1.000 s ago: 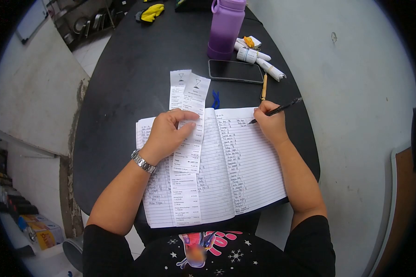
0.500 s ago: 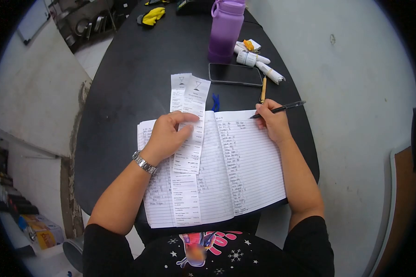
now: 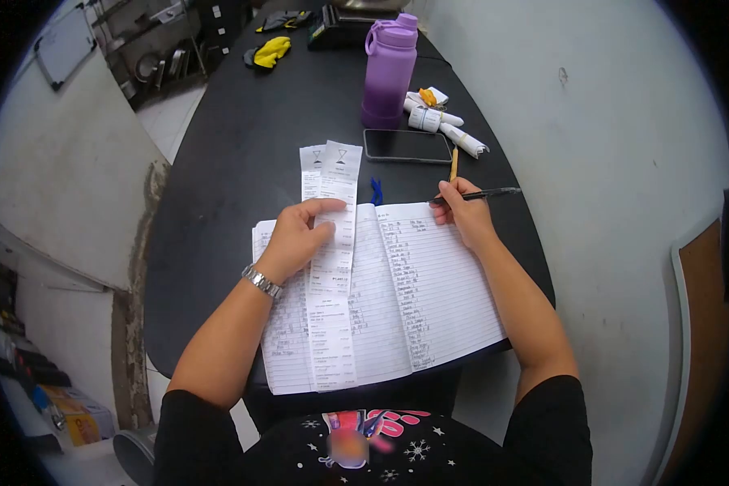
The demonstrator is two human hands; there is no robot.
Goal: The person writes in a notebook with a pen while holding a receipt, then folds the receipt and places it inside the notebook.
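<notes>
An open lined notebook (image 3: 454, 304) with handwritten lists lies at the near end of the black table. Two long printed receipts (image 3: 339, 170) stretch over its left page, one overlapping the other. My left hand (image 3: 293, 237), with a metal watch on the wrist, holds the receipts, thumb and index finger across their front; the other fingers are mostly hidden. In my right hand (image 3: 466, 212) is a black pen (image 3: 494, 193), gripped close to the top edge of the right page. The pen points left, its tip near that edge.
Beyond the notebook lie a dark phone (image 3: 407, 146), rolled papers (image 3: 437, 120) and a wooden stick (image 3: 454, 164). A purple bottle (image 3: 389, 81) stands behind them. Farther off are yellow-and-grey gloves (image 3: 269, 53) and a scale (image 3: 344, 28). A wall (image 3: 543, 162) runs along the right.
The view has shifted slightly, showing more of the table's far end. The pen has tilted a little flatter in my right hand. My left hand stays on the receipts.
</notes>
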